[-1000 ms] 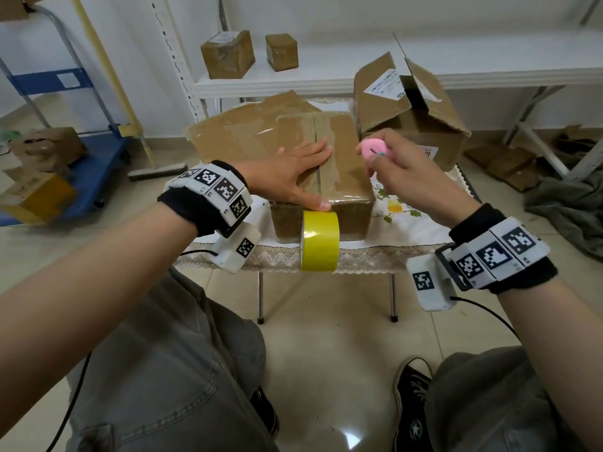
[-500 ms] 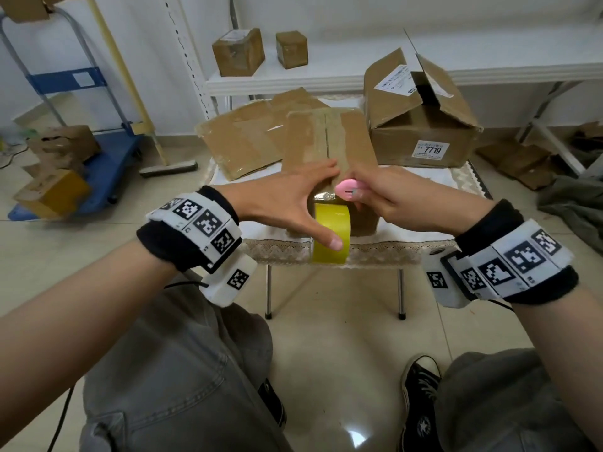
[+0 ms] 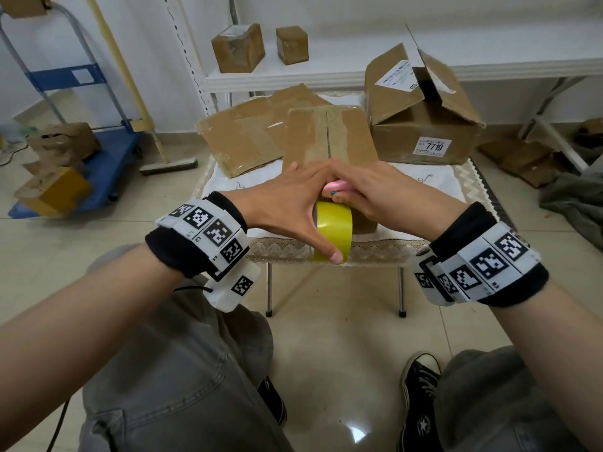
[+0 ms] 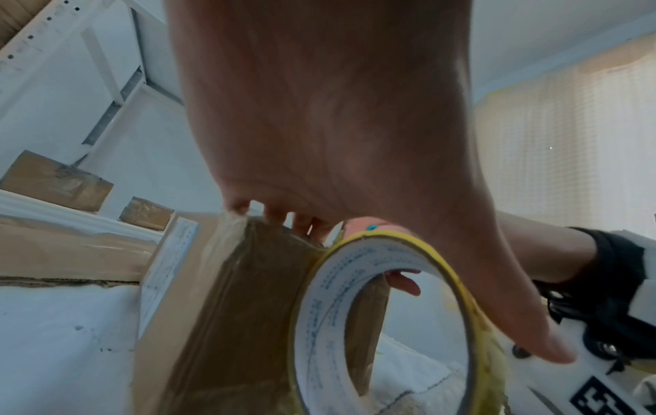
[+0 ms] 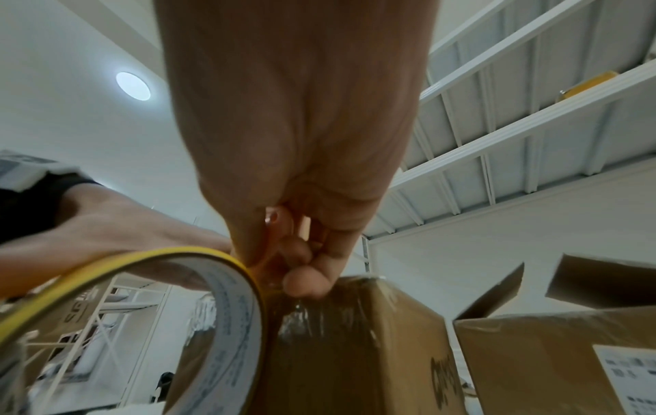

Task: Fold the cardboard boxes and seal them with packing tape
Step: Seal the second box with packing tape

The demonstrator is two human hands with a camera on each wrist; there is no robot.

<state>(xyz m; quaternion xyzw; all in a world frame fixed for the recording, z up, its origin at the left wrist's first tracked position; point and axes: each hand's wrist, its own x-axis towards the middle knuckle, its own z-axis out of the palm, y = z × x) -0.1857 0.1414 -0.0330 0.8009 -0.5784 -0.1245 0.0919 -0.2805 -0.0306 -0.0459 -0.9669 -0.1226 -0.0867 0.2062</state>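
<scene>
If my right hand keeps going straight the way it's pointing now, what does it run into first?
The right hand, gripping the pink cutter, points left toward the left hand atop the closed box. It would most likely meet that hand's fingers almost at once; they look touching already, though depth is unclear.

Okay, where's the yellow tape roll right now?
In the head view the tape roll stands on edge at the near edge of the small table, against the front of the taped box, under the left hand.
</scene>
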